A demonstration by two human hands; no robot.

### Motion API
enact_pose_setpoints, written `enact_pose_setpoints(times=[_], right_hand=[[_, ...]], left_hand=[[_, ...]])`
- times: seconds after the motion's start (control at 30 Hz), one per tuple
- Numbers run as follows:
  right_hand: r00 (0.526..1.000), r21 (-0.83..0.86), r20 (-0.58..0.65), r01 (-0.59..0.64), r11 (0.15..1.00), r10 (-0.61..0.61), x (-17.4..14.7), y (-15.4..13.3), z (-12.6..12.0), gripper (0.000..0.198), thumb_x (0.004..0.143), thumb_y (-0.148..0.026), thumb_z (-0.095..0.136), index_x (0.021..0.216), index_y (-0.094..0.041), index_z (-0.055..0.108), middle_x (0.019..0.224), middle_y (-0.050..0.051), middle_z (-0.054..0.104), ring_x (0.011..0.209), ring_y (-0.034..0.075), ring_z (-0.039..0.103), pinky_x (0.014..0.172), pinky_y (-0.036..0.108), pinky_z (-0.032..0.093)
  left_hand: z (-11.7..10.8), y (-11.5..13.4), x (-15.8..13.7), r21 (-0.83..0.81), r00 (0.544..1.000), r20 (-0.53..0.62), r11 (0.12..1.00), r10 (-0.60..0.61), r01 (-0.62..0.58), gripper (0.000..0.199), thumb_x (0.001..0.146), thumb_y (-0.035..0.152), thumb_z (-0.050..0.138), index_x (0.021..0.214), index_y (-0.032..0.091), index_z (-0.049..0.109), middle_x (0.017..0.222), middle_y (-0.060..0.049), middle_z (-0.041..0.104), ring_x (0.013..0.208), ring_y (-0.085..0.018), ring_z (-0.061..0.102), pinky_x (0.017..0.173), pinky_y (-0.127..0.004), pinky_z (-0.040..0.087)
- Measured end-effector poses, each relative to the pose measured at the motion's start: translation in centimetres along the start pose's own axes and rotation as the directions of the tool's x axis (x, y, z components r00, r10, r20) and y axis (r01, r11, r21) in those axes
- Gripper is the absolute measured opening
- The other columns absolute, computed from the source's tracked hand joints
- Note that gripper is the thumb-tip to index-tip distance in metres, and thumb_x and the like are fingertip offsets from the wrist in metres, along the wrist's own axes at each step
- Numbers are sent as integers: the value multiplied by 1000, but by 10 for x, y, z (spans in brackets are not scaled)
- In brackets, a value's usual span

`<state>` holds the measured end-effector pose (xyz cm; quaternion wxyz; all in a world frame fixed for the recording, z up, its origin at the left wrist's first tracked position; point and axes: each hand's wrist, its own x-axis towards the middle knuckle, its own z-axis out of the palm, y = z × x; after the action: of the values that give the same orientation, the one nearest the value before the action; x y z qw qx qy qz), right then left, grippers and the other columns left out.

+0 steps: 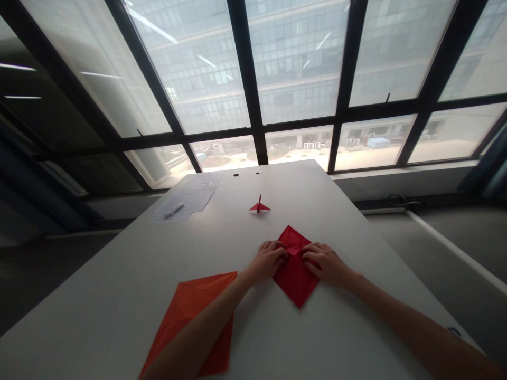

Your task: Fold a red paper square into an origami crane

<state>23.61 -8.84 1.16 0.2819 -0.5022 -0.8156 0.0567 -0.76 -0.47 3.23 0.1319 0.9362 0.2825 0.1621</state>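
Observation:
A red sheet of origami paper (297, 282) lies on the white table as a diamond, one corner toward me. Creases and a folded flap show in its upper part. My left hand (271, 258) rests on its left edge with fingers curled onto the paper. At the right edge my right hand (322, 262) holds it in a similar way, fingers bent over the flap. The fingertips of both hands are partly hidden. Beneath my left forearm lies an orange sheet of paper (194, 295), partly covered by the arm.
A small folded red paper crane (259, 207) stands beyond the red sheet. Farther left are printed papers (198, 192) with a whitish marker-like stick (174, 210) on them. The white table (130, 264) reaches toward large windows, with a round hole (236, 174) near its far edge.

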Motion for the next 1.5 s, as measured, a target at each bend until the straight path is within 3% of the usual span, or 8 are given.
enact_pose_setpoints(times=[0.27, 0.47, 0.73, 0.87, 1.13, 1.23, 1.37, 1.5], right_hand=[[998, 31, 65, 9, 999, -11, -3, 8, 1, 34, 88, -26, 58, 122, -28, 61, 131, 7, 60, 124, 25, 52, 103, 42, 40], [998, 23, 70, -1, 1000, -1, -3, 10, 2, 34, 90, -27, 56, 123, -28, 61, 134, 8, 59, 126, 25, 50, 105, 42, 39], [996, 19, 83, -12, 1000, 10, -3, 9, 1, 34, 90, -29, 56, 123, -28, 61, 135, 8, 58, 128, 26, 49, 105, 43, 39], [995, 21, 97, -19, 1000, 17, -3, 8, 1, 34, 90, -28, 56, 124, -28, 60, 136, 8, 57, 129, 27, 48, 106, 45, 38], [992, 84, 119, 22, 996, -32, -2, 9, -3, 37, 88, -26, 59, 125, -27, 60, 134, 7, 59, 129, 26, 49, 108, 43, 38], [993, 123, 108, 32, 992, -46, -2, 7, -5, 36, 87, -25, 62, 122, -27, 61, 131, 7, 61, 128, 26, 50, 107, 41, 39], [992, 153, 117, 22, 988, -41, -2, 6, -8, 24, 86, -29, 65, 110, -26, 64, 130, 7, 62, 127, 27, 51, 106, 42, 39], [986, 151, 162, 16, 988, -41, -3, 7, -10, 37, 80, -38, 72, 113, -25, 63, 136, 7, 57, 130, 28, 47, 108, 44, 37]], left_hand=[[0, -15, 3, 12, 1000, -9, 1000, -22, 22, 11, 87, 33, 67, 96, 26, 65, 117, -3, 63, 110, -23, 54, 102, -40, 37], [4, -22, 4, 4, 999, -37, 1000, 6, -5, 10, 92, 27, 57, 91, 25, 67, 117, -4, 65, 111, -21, 57, 103, -39, 37], [9, -29, 4, -46, 986, -106, 991, -131, 127, 46, 86, 10, 51, 127, 30, 59, 128, -4, 61, 120, -23, 53, 104, -40, 41], [9, -36, 6, -10, 984, -117, 991, -131, 131, 33, 91, 18, 53, 116, 33, 69, 124, -2, 64, 117, -23, 54, 102, -40, 42], [7, -41, 7, -15, 980, -142, 990, -142, 141, 20, 90, 22, 57, 101, 30, 72, 106, -3, 67, 102, -22, 58, 94, -39, 44], [7, -40, 8, -16, 984, -148, 995, -95, 94, 14, 91, 21, 56, 89, 25, 69, 103, -4, 67, 101, -21, 59, 94, -37, 42], [5, -35, 9, -6, 985, -165, 999, -51, 51, 14, 94, 18, 49, 94, 22, 62, 93, -4, 66, 91, -19, 59, 92, -35, 42], [1, -30, 9, 88, 995, -94, 996, 35, -27, 20, 94, 14, 44, 88, 22, 62, 98, -6, 64, 95, -20, 57, 92, -36, 41]])
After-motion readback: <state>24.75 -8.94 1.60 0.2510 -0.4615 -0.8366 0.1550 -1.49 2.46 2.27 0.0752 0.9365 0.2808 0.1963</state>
